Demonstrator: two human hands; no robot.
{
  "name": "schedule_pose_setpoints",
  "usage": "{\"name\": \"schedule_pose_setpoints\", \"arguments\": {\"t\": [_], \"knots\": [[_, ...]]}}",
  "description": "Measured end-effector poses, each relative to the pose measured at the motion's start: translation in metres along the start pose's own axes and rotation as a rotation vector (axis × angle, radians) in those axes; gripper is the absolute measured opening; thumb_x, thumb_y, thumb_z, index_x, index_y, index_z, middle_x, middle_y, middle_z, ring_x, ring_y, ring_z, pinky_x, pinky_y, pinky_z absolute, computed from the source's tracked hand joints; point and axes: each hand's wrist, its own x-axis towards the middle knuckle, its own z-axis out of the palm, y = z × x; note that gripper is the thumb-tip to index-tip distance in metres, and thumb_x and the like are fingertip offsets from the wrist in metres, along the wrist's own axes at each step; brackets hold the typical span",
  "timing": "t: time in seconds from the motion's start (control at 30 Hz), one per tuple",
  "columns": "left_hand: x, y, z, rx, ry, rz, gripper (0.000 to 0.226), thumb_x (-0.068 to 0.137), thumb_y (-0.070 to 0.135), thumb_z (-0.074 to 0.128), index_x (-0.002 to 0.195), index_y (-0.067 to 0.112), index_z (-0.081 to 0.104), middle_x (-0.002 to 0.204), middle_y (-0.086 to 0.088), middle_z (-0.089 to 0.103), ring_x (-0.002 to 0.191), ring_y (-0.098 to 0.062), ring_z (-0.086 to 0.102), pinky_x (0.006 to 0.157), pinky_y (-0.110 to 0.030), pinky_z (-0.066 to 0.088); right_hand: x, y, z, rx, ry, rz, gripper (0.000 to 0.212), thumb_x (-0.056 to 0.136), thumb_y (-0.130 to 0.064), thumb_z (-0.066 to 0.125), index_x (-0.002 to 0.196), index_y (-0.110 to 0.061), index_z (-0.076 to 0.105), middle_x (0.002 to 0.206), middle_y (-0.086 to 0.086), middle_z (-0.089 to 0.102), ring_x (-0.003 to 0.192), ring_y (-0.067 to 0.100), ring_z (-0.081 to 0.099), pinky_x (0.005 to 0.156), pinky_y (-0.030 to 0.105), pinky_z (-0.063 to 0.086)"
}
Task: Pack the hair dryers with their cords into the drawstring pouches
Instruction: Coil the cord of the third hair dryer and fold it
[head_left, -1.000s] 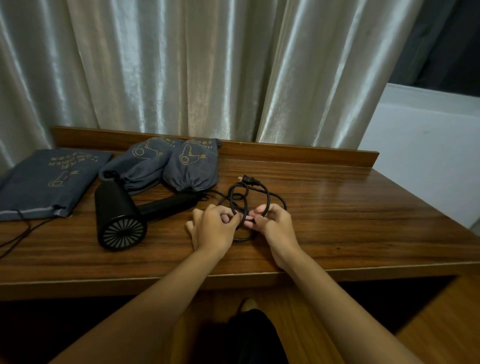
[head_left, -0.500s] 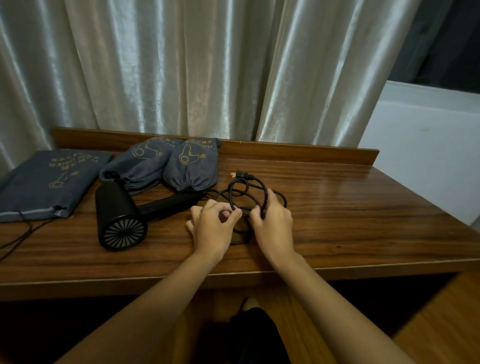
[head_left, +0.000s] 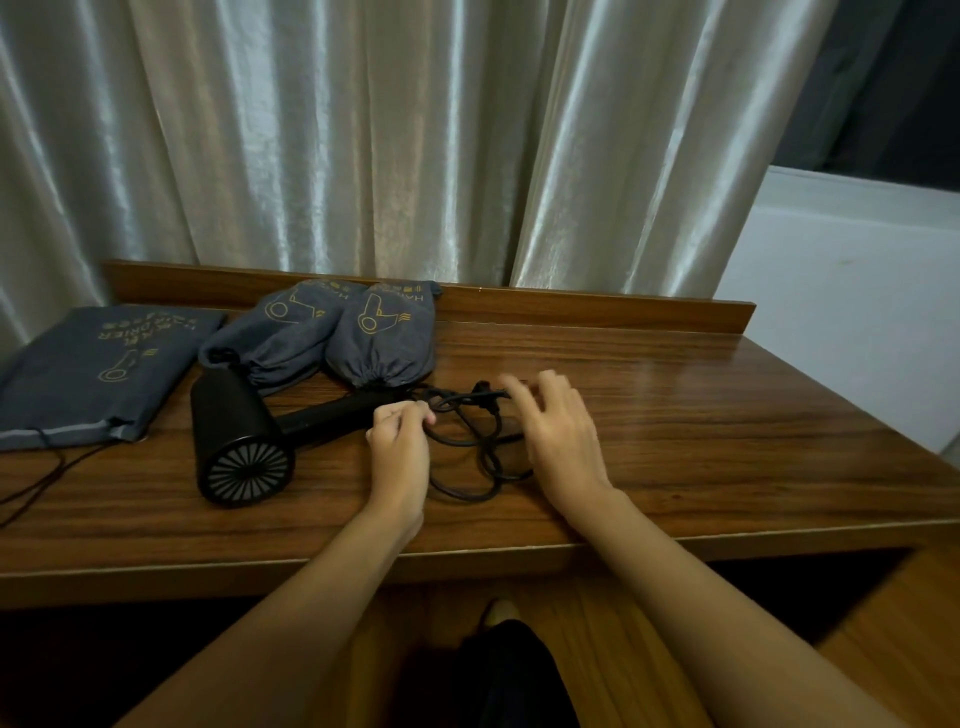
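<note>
The left hand (head_left: 400, 447) pinched the cord (head_left: 470, 441) loops, keeping the coil together. The right hand (head_left: 558, 431) hovered spread and empty just beside, apparently reaching for the plug (head_left: 483, 388).

Right hand (head_left: 558, 434) smeared with motion blur, fingertips unreadable, so any grip on the cord (head_left: 470, 452) can't be called; part of the cord's loop vanishes under that palm; flat pouch (head_left: 98, 364) clipped by the left edge, its drawstring running out of frame

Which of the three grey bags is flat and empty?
The flat pouch at the far left, lying spread out with its drawstring trailing loose. The two stuffed pouches beside it are bulging and cinched shut.
</note>
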Motion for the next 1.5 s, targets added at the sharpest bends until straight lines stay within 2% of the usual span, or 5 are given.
{"name": "schedule_pose_setpoints", "arguments": {"t": [0.2,0.43,0.63,0.97,1.5], "knots": [[0.002,-0.003,0.000,-0.043,-0.045,0.025,0.031,0.099,0.019,0.048,0.071,0.014,0.061,0.101,-0.006,0.064,0.099,-0.014,0.059,0.093,-0.027,0.041,-0.003,-0.001,0.002,0.090,-0.057,-0.339,0.009,0.082,-0.007,0.073,0.090,-0.003,0.071,0.091,0.011,0.064,0.081,0.024,0.061,0.067,0.032,0.052],[0.001,-0.012,0.007,0.317,-0.144,0.258,0.018,0.099,0.019,0.052,0.087,0.016,0.065,0.098,0.007,0.050,0.101,-0.016,0.054,0.094,-0.030,0.043,0.005,-0.002,-0.003,0.377,0.040,0.166,0.017,0.099,-0.017,0.056,0.098,-0.002,0.065,0.091,0.010,0.064,0.071,0.025,0.063,0.057,0.037,0.053],[-0.002,-0.012,0.007,0.399,-0.147,0.309,0.028,0.087,0.006,0.069,0.109,0.015,0.054,0.109,0.001,0.048,0.095,-0.010,0.056,0.079,-0.020,0.050,0.007,-0.008,-0.001,0.220,-0.054,0.167,0.033,0.104,-0.031,0.034,0.097,-0.006,0.055,0.093,0.006,0.055,0.061,0.017,0.050,0.047,0.028,0.037],[-0.003,-0.014,0.009,0.432,-0.119,0.309,0.024,0.092,0.015,0.065,0.113,0.013,0.053,0.093,0.007,0.057,0.086,-0.007,0.057,0.076,-0.022,0.049,0.008,-0.012,-0.005,1.198,0.079,0.837,0.035,0.106,-0.031,0.038,0.086,-0.009,0.057,0.070,0.000,0.063,0.061,0.010,0.061,0.054,0.023,0.053],[-0.002,-0.011,0.005,0.238,-0.072,0.204,0.010,0.094,0.013,0.062,0.103,0.011,0.061,0.091,-0.003,0.069,0.085,-0.015,0.068,0.079,-0.034,0.058,0.035,0.003,-0.036,0.933,-0.122,0.703,0.017,0.101,-0.022,0.053,0.098,-0.022,0.069,0.072,-0.011,0.066,0.050,0.000,0.054,0.047,0.017,0.045]]}}
